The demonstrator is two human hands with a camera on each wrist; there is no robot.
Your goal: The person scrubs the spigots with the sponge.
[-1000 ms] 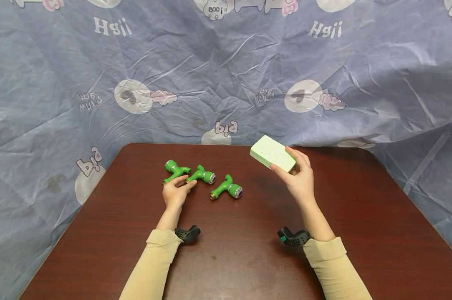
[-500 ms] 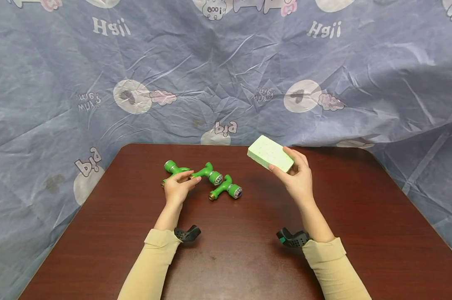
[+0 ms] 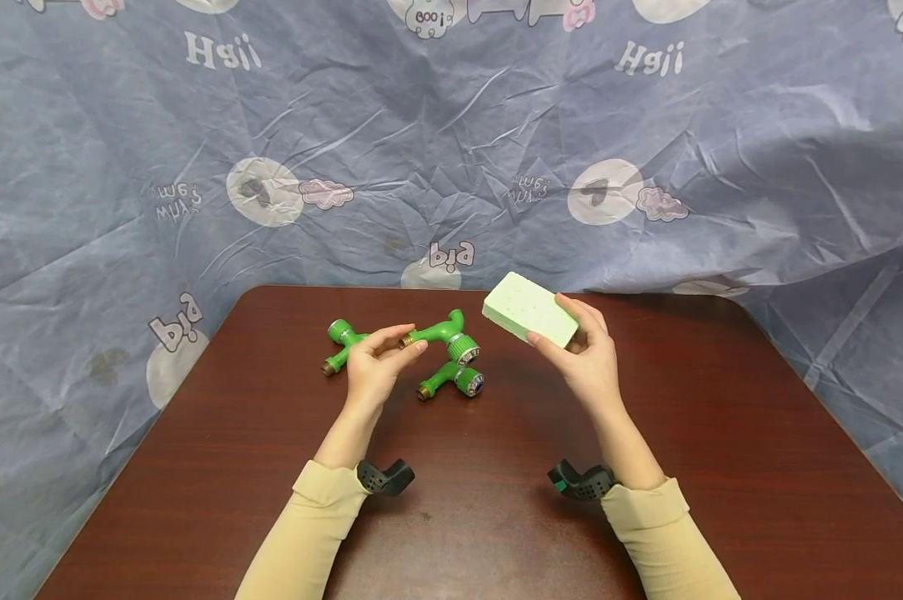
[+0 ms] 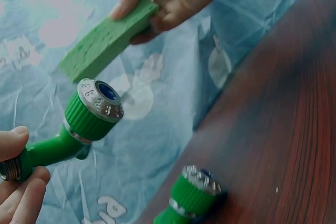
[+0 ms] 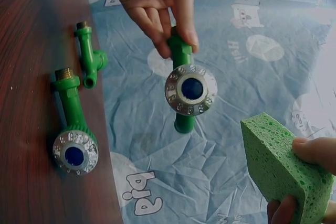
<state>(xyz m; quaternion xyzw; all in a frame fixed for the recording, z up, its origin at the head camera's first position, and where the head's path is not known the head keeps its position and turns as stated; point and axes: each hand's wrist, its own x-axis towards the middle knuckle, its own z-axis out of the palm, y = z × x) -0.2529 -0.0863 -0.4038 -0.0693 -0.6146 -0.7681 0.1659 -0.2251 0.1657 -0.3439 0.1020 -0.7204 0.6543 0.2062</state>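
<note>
I held a green tap [image 3: 438, 332] in my left hand [image 3: 371, 371], a sponge [image 3: 528, 310] in my right hand [image 3: 592, 362].
I pinched the tap by its threaded end above the brown table [image 3: 459, 508], near the sponge, which I gripped at one end. A second tap [image 3: 445, 377] lay on the table below, a third tap [image 3: 339, 332] to the left, and a printed blue cloth [image 3: 421, 125] hung behind.

left tap [image 3: 340, 332], right tap [image 3: 443, 377] on table [image 3: 466, 517]; held tap [image 3: 439, 332] left of sponge [image 3: 528, 312]; cloth [image 3: 436, 125] behind table
</note>
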